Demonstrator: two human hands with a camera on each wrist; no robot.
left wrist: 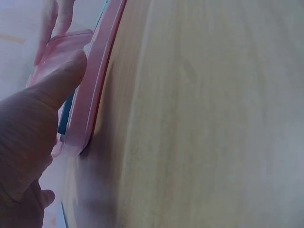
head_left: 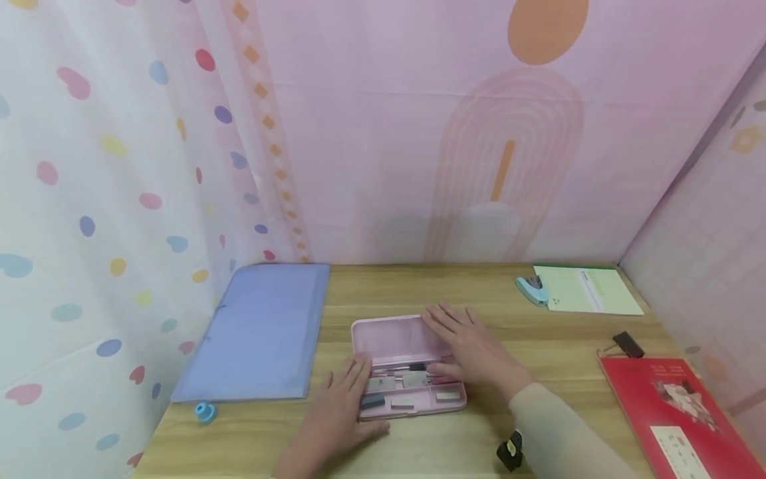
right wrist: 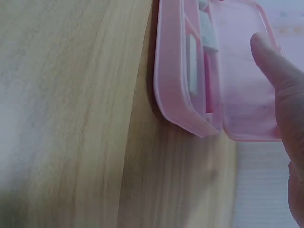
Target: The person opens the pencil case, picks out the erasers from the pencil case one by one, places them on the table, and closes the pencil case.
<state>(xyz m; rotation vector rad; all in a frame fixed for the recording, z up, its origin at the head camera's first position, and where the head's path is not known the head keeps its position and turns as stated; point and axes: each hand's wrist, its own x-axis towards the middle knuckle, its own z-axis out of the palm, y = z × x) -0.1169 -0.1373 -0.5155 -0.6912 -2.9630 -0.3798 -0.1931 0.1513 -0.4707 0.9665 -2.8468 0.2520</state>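
A pink pencil case [head_left: 413, 411] lies on the table with its lid [head_left: 389, 336] raised. Inside are erasers [head_left: 402, 404], a dark blue stick-shaped piece [head_left: 372, 402] and pens, partly hidden by the hands. My left hand [head_left: 338, 406] rests at the case's left side, fingers extended and thumb near its front edge. In the left wrist view that thumb [left wrist: 61, 78] lies over the front wall. My right hand [head_left: 479, 349] touches the lid's upper right part with straight fingers. The right wrist view shows its thumb [right wrist: 270, 59] before the lid's inner face; its other fingers are hidden there.
A blue folder [head_left: 260, 332] lies left, with a small blue round object [head_left: 205, 412] before it. At back right are a light blue stapler [head_left: 531, 291] and a green notebook [head_left: 598, 299]. A black binder clip [head_left: 628, 344] touches a red booklet [head_left: 670, 392]. A black item [head_left: 510, 452] lies near the right sleeve.
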